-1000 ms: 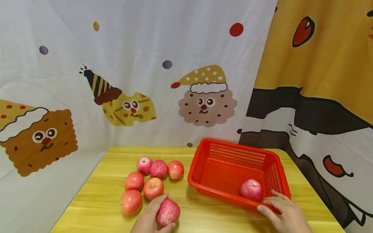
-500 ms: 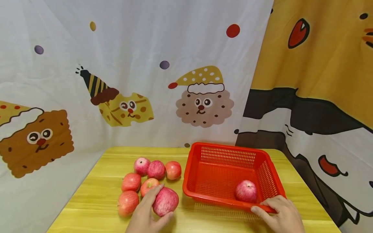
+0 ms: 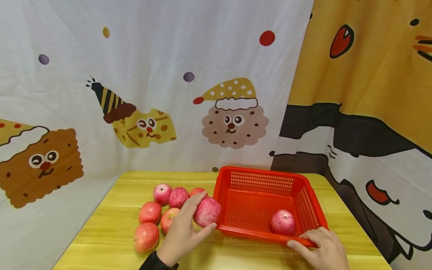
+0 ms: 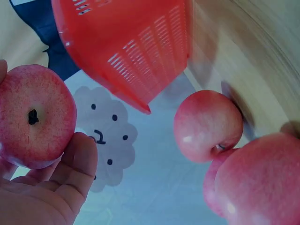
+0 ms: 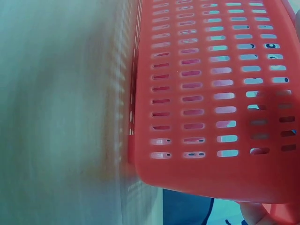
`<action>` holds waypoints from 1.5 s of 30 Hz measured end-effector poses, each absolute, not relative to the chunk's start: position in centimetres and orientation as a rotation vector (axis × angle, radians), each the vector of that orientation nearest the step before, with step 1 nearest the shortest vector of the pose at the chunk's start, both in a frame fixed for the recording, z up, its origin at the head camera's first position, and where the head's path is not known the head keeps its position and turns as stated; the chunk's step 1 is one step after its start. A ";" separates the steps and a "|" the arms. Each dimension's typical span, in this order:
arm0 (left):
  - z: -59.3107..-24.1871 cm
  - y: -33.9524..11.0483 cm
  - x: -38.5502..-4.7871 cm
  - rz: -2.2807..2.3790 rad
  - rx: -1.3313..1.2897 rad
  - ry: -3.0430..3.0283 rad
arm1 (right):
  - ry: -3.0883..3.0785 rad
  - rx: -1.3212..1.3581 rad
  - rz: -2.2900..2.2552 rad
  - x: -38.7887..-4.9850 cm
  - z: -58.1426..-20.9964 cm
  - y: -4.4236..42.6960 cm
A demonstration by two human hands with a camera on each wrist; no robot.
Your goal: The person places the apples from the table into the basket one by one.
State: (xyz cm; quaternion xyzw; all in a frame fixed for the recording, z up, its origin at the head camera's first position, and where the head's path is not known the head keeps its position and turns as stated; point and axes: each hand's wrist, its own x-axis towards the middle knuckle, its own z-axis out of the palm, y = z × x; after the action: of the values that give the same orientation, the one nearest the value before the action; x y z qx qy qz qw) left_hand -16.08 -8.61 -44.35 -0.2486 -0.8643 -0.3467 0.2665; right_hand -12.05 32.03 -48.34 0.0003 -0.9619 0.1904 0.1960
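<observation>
My left hand (image 3: pixel 182 230) holds a red streaked apple (image 3: pixel 207 212) above the table, beside the left rim of the red plastic basket (image 3: pixel 246 233). In the left wrist view the apple (image 4: pixel 37 112) shows its dark end, with fingers (image 4: pixel 79 154) curled against it. At the basket's front right corner, my right hand (image 3: pixel 322 247) grips the rim, thumb in front. One apple (image 3: pixel 282 222) lies inside the basket near that corner. Slotted basket wall (image 5: pixel 197 173) fills much of the right wrist view, where only bits of the right hand show.
Several apples cluster on the table's left side, including one at the front (image 3: pixel 146 237) and one at the back (image 3: pixel 162 194). The left hand partly covers some. A yellow wood-grain table (image 3: pixel 101 225) carries everything, and a cartoon-printed curtain (image 3: pixel 152 56) hangs behind it.
My left hand has lifted the apple and carried it right, toward the basket. The basket has turned slightly and its right corner stays in my right hand. The head view has shifted a little.
</observation>
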 end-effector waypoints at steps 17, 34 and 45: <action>-44.8 -7.1 -18.1 -1.010 -0.646 -2.429 | -2.731 -0.041 0.512 -12.1 -48.1 31.9; -44.7 -3.2 -21.4 -0.745 -0.816 -2.619 | -2.769 -0.070 0.522 -12.1 -48.1 32.2; -44.5 0.4 -23.5 -0.573 -0.901 -2.898 | -2.837 -0.112 0.533 -12.2 -48.0 32.5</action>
State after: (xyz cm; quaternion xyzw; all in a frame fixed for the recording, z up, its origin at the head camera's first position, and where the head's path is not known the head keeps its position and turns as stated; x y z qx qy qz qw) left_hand -23.49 0.43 -44.54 -0.2916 -0.9380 -0.1855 0.0266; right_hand -12.25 32.50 -48.02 -0.0386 -0.9742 0.1830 0.1260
